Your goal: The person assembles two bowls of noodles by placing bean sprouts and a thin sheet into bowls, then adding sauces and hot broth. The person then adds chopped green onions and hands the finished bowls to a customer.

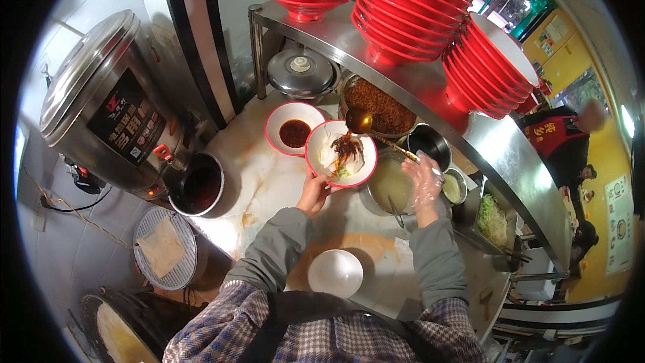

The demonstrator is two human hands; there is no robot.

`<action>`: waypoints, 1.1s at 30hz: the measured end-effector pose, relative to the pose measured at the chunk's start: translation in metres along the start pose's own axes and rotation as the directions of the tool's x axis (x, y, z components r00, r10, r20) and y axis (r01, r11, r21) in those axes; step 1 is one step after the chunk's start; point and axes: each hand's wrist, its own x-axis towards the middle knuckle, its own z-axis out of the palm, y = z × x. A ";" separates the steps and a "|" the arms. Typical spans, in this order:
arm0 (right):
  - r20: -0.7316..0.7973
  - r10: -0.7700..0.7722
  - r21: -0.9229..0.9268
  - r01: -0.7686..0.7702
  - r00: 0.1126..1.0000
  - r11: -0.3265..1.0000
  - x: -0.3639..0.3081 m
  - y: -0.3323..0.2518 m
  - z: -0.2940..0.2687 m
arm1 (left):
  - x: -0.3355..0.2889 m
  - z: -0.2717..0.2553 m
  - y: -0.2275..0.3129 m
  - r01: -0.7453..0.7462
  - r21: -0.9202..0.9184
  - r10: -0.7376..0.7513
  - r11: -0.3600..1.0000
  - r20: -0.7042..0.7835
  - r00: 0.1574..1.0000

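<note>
My left hand (314,191) grips the near-left rim of a red-rimmed white bowl (367,173). Inside it lies pale food (330,154) with dark red-brown sauce and some green bits on top. A metal ladle (359,121) is in my right hand (423,181), which wears a clear plastic glove and is closed around the end of its long handle. The ladle's head sits over the bowl's far rim, with brown liquid in it. Just behind and to the left, a second red-rimmed bowl (271,129) contains dark sauce with specks.
Beyond the bowls stands a pan of brown minced topping (384,97). Right of them are a pot of pale broth (390,185), a dark pot (430,142) and shredded greens (494,218). Stacked red bowls (413,10) crowd the metal shelf (403,74). An urn (114,107) stands left.
</note>
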 end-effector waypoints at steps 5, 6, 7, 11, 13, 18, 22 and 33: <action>-0.062 0.188 0.335 -0.156 0.980 0.929 0.024 0.005 -0.017 | -0.020 -0.008 0.018 0.014 -0.090 -0.007 0.996 0.080 0.997; -0.051 0.128 0.301 -0.107 0.990 0.948 0.028 0.005 -0.012 | -0.031 -0.012 0.026 0.028 -0.109 -0.020 0.994 0.069 0.997; -0.089 0.090 0.269 -0.063 0.992 0.961 0.030 0.007 -0.006 | -0.044 -0.017 0.033 0.040 -0.127 -0.034 0.991 0.054 0.998; -0.026 -0.113 -0.106 0.109 0.993 0.988 0.045 0.030 0.039 | -0.108 -0.052 0.065 -0.135 -0.145 0.127 0.980 -0.067 0.990; -0.013 -0.121 -0.136 0.118 0.993 0.984 0.055 0.051 0.063 | -0.147 -0.078 0.081 -0.184 -0.109 0.162 0.977 -0.190 0.968; 0.038 0.182 0.092 -0.185 0.982 0.978 0.041 0.086 0.151 | -0.224 -0.126 0.115 -0.344 -0.056 0.303 0.937 -0.358 0.883; 0.733 -0.037 -0.092 0.153 0.679 0.984 -0.048 0.097 0.314 | -0.245 -0.138 0.128 -0.467 -0.050 0.399 0.883 -0.443 0.803; 0.977 -0.211 0.014 0.987 0.020 0.160 -0.155 0.103 0.436 | -0.233 -0.153 0.133 -0.563 -0.096 0.451 0.821 -0.496 0.742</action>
